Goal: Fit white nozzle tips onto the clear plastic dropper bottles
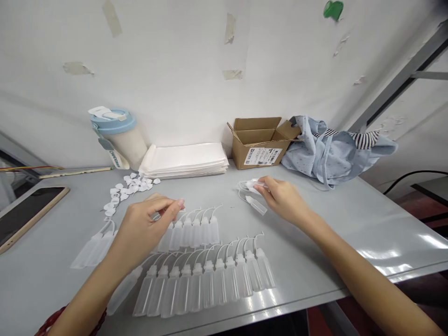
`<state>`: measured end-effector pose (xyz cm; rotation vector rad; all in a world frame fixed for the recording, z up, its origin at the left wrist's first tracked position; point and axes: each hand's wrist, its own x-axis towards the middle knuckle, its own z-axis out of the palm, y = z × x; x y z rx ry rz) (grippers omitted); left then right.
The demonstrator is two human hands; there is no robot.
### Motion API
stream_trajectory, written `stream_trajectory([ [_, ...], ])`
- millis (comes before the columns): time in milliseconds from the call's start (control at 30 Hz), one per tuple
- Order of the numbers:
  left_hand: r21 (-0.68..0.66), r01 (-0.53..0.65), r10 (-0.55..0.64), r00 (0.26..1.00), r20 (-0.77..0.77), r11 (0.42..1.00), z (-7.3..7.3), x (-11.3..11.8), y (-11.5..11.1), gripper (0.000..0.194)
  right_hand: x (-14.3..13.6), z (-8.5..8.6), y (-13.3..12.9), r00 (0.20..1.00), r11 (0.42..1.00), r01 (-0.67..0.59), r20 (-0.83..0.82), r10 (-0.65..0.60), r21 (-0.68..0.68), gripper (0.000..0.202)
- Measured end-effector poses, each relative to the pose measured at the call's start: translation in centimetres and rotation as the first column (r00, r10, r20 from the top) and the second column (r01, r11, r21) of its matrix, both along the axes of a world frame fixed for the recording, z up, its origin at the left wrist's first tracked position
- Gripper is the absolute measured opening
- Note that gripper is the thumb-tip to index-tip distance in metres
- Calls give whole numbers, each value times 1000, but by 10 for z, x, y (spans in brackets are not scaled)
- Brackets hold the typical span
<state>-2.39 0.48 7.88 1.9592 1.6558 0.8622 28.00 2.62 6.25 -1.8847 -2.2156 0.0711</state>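
Note:
My right hand (278, 193) pinches a small bunch of translucent plastic bottles (251, 185) with thin curved straps. One more such bottle (257, 206) lies tilted just below the fingers. My left hand (149, 224) has its thumb and index finger pressed together over the far row of bottles (195, 232); what they hold, if anything, is too small to make out. Nearer the table's front edge runs a longer row of the same bottles (208, 284), their straps bending to the right. A few more bottles (94, 247) lie left of my left wrist, partly covered by it.
Small white caps or tags (130, 186) are heaped beyond my left hand. Along the wall stand a blue-lidded cup (121, 135), a stack of white sheets (185, 158), an open cardboard box (259, 147) and a light blue cloth bundle (332, 154). A phone (30, 214) lies far left.

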Motion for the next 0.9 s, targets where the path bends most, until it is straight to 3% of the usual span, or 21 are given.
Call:
stream_trajectory([
  [333,-23,-58,57,997,-51,998,0,-3,6,37,8,0,4,999,987,-16,41,23,-161,30],
  [567,-27,-104,103,994,-24,994,3,-11,9,39,13,4,4,998,986,7,59,3,-166,25],
  [767,-18,-145,145,989,-32,989,4,-14,9,42,10,8,-3,989,973,-137,-82,124,-184,26],
  [900,24,-187,188,981,-38,982,3,-19,13,42,10,5,-3,987,968,-154,-79,141,-200,23],
])
